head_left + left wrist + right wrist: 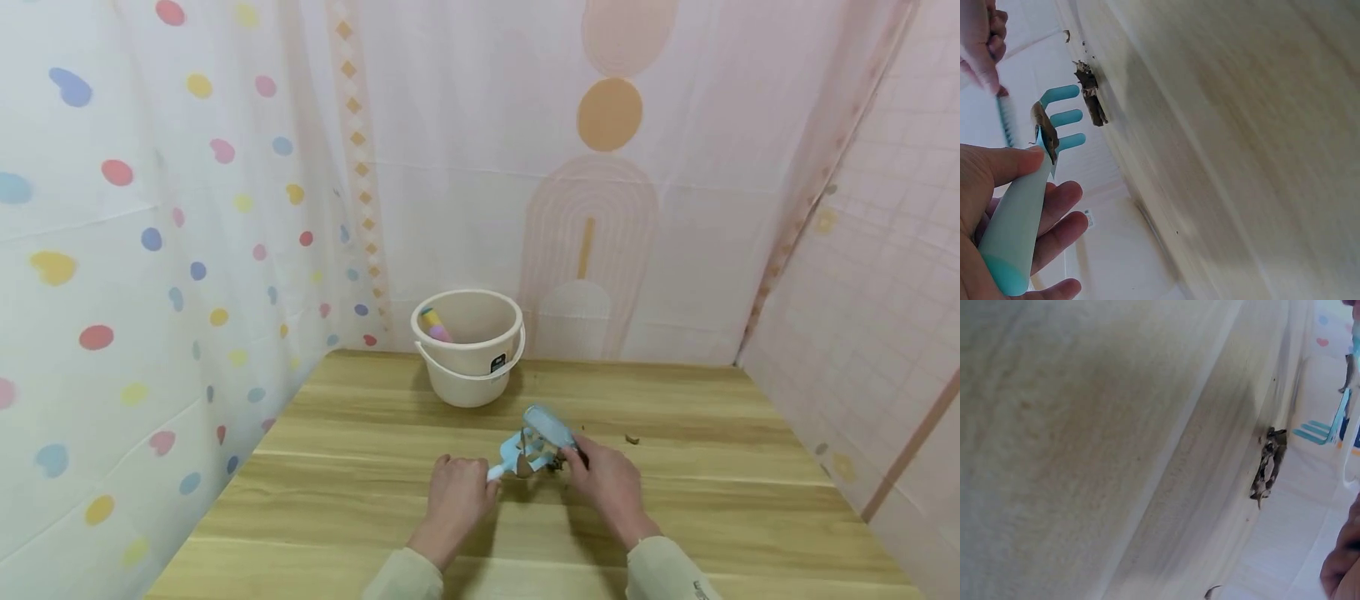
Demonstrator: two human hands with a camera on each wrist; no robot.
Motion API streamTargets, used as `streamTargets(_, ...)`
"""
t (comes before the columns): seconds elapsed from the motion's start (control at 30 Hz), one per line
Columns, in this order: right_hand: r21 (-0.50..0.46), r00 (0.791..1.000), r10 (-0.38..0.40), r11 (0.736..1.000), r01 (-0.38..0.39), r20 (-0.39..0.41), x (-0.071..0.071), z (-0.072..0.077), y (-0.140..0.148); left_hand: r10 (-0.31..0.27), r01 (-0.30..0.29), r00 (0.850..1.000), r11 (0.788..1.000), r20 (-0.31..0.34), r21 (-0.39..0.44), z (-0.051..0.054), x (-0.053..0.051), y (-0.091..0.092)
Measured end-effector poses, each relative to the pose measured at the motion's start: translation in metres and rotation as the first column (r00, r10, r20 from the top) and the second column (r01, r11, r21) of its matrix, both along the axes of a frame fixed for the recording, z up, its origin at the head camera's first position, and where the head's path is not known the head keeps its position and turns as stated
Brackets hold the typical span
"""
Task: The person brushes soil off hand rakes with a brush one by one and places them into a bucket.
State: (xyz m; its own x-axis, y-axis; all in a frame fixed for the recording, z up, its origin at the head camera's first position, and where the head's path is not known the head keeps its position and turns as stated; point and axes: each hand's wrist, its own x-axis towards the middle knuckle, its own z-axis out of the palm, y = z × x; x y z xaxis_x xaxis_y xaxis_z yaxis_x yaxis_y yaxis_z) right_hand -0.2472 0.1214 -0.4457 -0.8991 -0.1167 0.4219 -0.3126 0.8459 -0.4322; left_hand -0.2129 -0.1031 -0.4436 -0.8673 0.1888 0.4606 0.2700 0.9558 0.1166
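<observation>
My left hand [461, 496] grips the pale handle of a small blue hand rake [1019, 219], its thumb along the top. A curled dry brown leaf [1045, 128] rests against the rake's head, above the bent tines. My right hand [609, 487] holds a light blue brush [549, 427] by its handle; the brush head is over the rake's head, with blurred bristles in the left wrist view. Below the tools, a clump of crumpled dry leaves [1267, 465] lies on the wooden table.
A cream bucket [468, 367] stands behind the hands, its handle lowered at the front. Inside leans a yellow and pink object [435, 325]. A small brown leaf scrap [632, 439] lies right of the brush on the table [337, 417]. Patterned curtains [465, 208] surround the table's back and sides.
</observation>
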Motion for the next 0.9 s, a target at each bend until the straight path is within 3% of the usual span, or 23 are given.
streamTargets(0.13,0.035,0.997,0.076,0.997,-0.075,-0.027,0.006,-0.001,-0.005,-0.009,0.009,1.0,1.0,-0.001,0.012,0.001,0.0,-0.002)
streamTargets(0.47,0.061,0.998,-0.044,0.997,0.047,-0.038,0.004,-0.011,-0.003,-0.012,0.011,1.0,1.0,-0.021,-0.017,0.006,0.002,0.001)
streamTargets(0.7,0.057,0.996,-0.066,0.996,0.069,-0.056,0.001,-0.011,-0.003,-0.009,0.008,1.0,1.0,-0.022,-0.025,0.006,0.002,0.001)
streamTargets(0.9,0.054,0.994,-0.112,0.992,0.111,0.011,-0.003,-0.009,0.002,-0.013,0.013,1.0,1.0,-0.022,0.007,0.008,0.002,-0.001)
